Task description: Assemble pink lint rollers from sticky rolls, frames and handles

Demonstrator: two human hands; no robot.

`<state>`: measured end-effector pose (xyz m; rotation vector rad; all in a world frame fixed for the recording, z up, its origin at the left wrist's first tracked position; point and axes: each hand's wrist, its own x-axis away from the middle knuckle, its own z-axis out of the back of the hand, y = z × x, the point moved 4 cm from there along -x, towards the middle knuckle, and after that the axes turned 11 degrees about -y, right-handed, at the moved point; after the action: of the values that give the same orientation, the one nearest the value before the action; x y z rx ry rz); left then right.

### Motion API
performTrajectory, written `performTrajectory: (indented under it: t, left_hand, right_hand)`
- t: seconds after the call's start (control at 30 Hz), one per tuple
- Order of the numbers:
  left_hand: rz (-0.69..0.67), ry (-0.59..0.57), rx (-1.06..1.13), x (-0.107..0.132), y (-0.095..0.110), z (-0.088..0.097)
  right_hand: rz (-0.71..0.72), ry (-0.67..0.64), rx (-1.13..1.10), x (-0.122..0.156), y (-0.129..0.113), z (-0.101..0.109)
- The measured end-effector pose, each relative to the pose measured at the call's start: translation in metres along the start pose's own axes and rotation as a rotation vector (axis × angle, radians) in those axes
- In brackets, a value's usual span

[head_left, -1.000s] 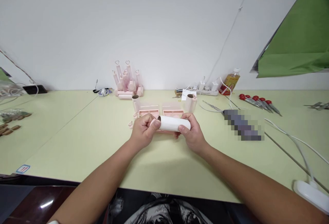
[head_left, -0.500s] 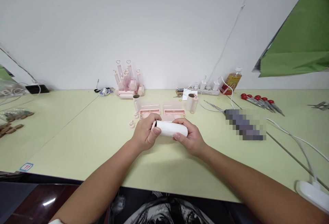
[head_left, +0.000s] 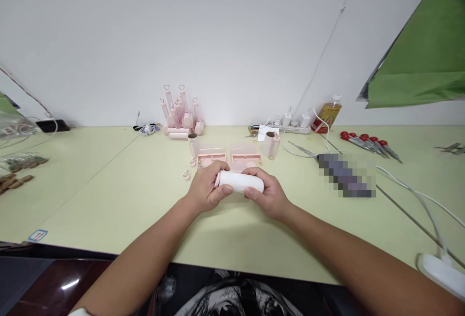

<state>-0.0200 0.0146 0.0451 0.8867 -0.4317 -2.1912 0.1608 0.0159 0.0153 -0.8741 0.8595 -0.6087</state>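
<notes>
A white lint roller roll (head_left: 238, 181) lies across both of my hands just above the table. My left hand (head_left: 210, 185) grips its left end, where a pink end cap (head_left: 217, 180) sits against the opening. My left thumb rests along the front of the roll. The right end is wrapped by my right hand (head_left: 267, 191), thumb in front and fingers behind. Past my hands lie two pink open cases (head_left: 246, 158). Upright rolls with cardboard cores stand on either side, a left roll (head_left: 193, 146) and a right roll (head_left: 269, 146).
Pink handles with heart loops (head_left: 178, 112) are grouped by the wall. Small pink pieces (head_left: 186, 175) lie left of my hands. A power strip (head_left: 290, 128), a bottle (head_left: 329, 114), red-ended tools (head_left: 370, 144) and white cables (head_left: 414, 192) are on the right.
The pink end cap has closed up against the roll's left end, hiding the dark opening. My left thumb has moved right onto the roll.
</notes>
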Motion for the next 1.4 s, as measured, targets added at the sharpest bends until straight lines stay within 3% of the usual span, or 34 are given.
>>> performTrajectory:
  t: [0.3,0.43,0.63,0.83,0.9,0.97,1.07,1.13,1.23,1.4]
  left_hand:
    - [0.086,-0.090,0.123,-0.003,-0.003,-0.003]
    - [0.058,-0.020,0.256,-0.002,-0.008,-0.006]
    - [0.038,0.193,0.427,-0.003,-0.012,-0.007]
    - [-0.034,-0.064,0.365,-0.004,-0.002,-0.006]
    - [-0.067,0.002,0.282,-0.002,-0.001,0.001]
    - [-0.062,0.176,0.208,0.000,-0.002,0.013]
    - [0.034,0.487,0.177,0.003,-0.012,0.034]
    - [0.137,0.573,0.174,0.003,-0.020,0.045]
    - [0.315,0.504,0.096,-0.001,-0.031,0.054]
    - [0.549,0.079,-0.078,-0.003,-0.039,0.049]
  right_hand:
    - [-0.058,-0.004,-0.102,-0.001,0.003,-0.003]
    - [-0.072,0.036,-0.223,-0.003,0.004,-0.002]
    - [-0.102,0.192,-0.382,-0.006,0.007,0.007]
    - [-0.129,0.254,-0.491,-0.006,0.011,0.007]
    - [-0.127,0.264,-0.502,-0.006,0.010,0.008]
    - [-0.123,0.274,-0.505,-0.006,0.010,0.009]
    - [-0.124,0.301,-0.504,-0.006,0.011,0.012]
    - [-0.127,0.328,-0.504,-0.005,0.013,0.014]
    - [-0.135,0.352,-0.501,-0.005,0.015,0.016]
    - [-0.132,0.352,-0.498,-0.006,0.015,0.015]
